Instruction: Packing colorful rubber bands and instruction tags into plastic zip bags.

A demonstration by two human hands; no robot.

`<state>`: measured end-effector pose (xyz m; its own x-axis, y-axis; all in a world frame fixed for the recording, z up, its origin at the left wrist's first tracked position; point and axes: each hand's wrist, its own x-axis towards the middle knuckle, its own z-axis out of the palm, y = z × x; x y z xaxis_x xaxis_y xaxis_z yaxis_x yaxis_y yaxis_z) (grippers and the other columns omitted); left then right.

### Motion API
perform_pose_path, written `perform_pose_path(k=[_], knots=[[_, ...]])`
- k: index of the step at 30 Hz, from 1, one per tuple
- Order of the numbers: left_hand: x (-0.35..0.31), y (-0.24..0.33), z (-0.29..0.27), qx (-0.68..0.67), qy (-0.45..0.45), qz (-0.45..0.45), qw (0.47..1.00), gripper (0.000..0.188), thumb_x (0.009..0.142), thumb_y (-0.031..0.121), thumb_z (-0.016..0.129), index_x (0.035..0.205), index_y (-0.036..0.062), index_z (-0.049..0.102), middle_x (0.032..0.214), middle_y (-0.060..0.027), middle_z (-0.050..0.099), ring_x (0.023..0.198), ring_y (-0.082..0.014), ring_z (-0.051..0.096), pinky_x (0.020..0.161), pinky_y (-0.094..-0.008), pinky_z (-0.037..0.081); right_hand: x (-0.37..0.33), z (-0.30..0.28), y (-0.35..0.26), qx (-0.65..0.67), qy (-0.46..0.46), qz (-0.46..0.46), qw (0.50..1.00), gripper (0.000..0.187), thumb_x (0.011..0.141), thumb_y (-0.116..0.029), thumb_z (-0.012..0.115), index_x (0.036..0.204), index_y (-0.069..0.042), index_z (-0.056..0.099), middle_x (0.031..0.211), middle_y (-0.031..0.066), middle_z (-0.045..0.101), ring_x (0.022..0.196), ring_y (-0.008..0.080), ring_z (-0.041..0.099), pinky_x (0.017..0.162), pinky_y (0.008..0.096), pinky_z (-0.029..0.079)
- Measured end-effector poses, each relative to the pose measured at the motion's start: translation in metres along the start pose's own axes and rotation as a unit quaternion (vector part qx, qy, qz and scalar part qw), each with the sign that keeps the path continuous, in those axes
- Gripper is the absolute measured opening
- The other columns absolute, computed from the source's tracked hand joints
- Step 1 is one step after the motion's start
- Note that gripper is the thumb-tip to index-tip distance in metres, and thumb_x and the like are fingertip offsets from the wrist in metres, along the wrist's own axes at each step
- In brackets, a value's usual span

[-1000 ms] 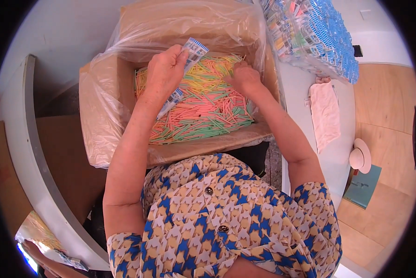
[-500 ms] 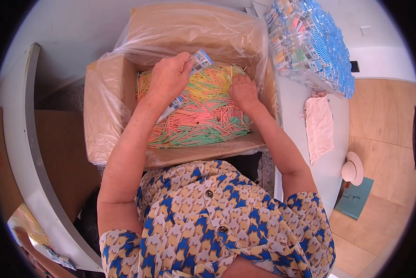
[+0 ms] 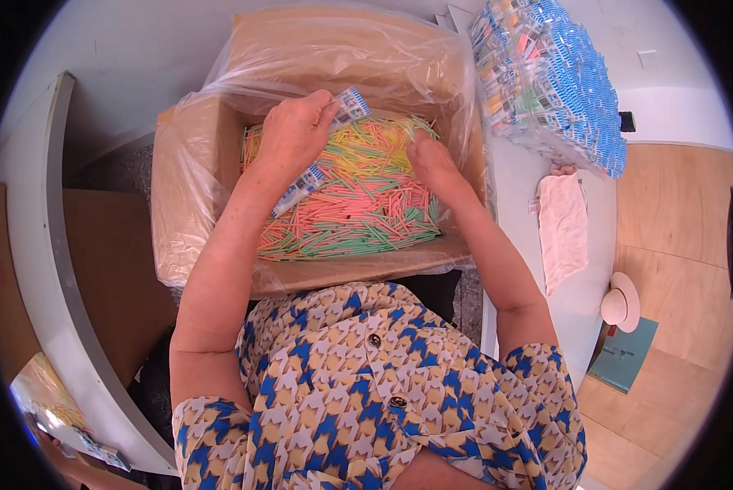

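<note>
Just past the pinching left hand (image 3: 299, 126), its printed packet (image 3: 352, 107); right hand (image 3: 433, 162), hold unclear.

Bare left hand (image 3: 295, 126) is back-up, thumb and fingers pinched, bare right hand (image 3: 435, 163) sits apart, fingers bent, grip unclear, while bare left forearm (image 3: 229, 237) and bare right forearm (image 3: 497, 245) slant inward, elbows wide.
</note>
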<state>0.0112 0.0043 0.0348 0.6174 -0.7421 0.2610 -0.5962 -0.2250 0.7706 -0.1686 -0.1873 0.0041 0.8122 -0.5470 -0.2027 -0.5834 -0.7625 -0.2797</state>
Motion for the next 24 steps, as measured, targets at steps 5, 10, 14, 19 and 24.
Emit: perform_pose_path(k=[5, 10, 14, 19, 24], knots=[[-0.001, -0.003, 0.003, 0.013, -0.004, 0.007, 1.000, 0.021, 0.090, 0.021, 0.052, 0.080, 0.0024, 0.052, 0.069, -0.0212, 0.056, 0.068, -0.0421, 0.054, 0.058, -0.0475, 0.040, 0.007, 0.011, -0.016, 0.010, -0.036, 0.014, 0.999, 0.037, 0.087, -0.025, 0.055, 0.097, 0.010, 0.054, 0.087, 0.0325, 0.060, 0.087, 0.0446, 0.060, 0.078, 0.0473, 0.047], [-0.002, -0.002, 0.002, 0.023, -0.018, 0.018, 0.999, 0.021, 0.089, 0.023, 0.052, 0.082, 0.0037, 0.054, 0.069, -0.0205, 0.058, 0.071, -0.0427, 0.055, 0.061, -0.0495, 0.041, 0.003, 0.023, -0.024, -0.046, -0.048, -0.006, 0.998, 0.046, 0.080, -0.033, 0.066, 0.095, 0.010, 0.057, 0.090, 0.0315, 0.061, 0.089, 0.0423, 0.061, 0.079, 0.0452, 0.048], [-0.002, -0.003, 0.004, 0.018, -0.016, 0.018, 1.000, 0.020, 0.089, 0.022, 0.052, 0.082, 0.0038, 0.054, 0.070, -0.0205, 0.058, 0.072, -0.0426, 0.056, 0.061, -0.0495, 0.042, 0.011, 0.025, -0.022, -0.062, -0.090, 0.020, 0.994, 0.040, 0.082, -0.030, 0.062, 0.095, 0.008, 0.057, 0.091, 0.0304, 0.061, 0.089, 0.0415, 0.061, 0.079, 0.0458, 0.047], [-0.004, -0.006, 0.004, 0.011, -0.007, 0.019, 1.000, 0.020, 0.089, 0.021, 0.053, 0.080, 0.0031, 0.053, 0.070, -0.0207, 0.057, 0.072, -0.0422, 0.055, 0.062, -0.0491, 0.042, 0.002, 0.002, -0.017, -0.067, -0.066, -0.025, 0.995, 0.027, 0.084, -0.020, 0.052, 0.091, 0.005, 0.058, 0.083, 0.0295, 0.060, 0.086, 0.0447, 0.059, 0.077, 0.0486, 0.046], [-0.001, -0.003, 0.001, 0.030, -0.018, 0.022, 0.999, 0.021, 0.089, 0.021, 0.053, 0.079, 0.0028, 0.052, 0.069, -0.0206, 0.057, 0.071, -0.0423, 0.055, 0.061, -0.0496, 0.041, -0.005, -0.013, 0.017, 0.138, -0.141, 0.050, 0.979, 0.027, 0.090, -0.022, 0.049, 0.090, 0.004, 0.058, 0.075, 0.0185, 0.063, 0.073, 0.0292, 0.063, 0.065, 0.0394, 0.049]])
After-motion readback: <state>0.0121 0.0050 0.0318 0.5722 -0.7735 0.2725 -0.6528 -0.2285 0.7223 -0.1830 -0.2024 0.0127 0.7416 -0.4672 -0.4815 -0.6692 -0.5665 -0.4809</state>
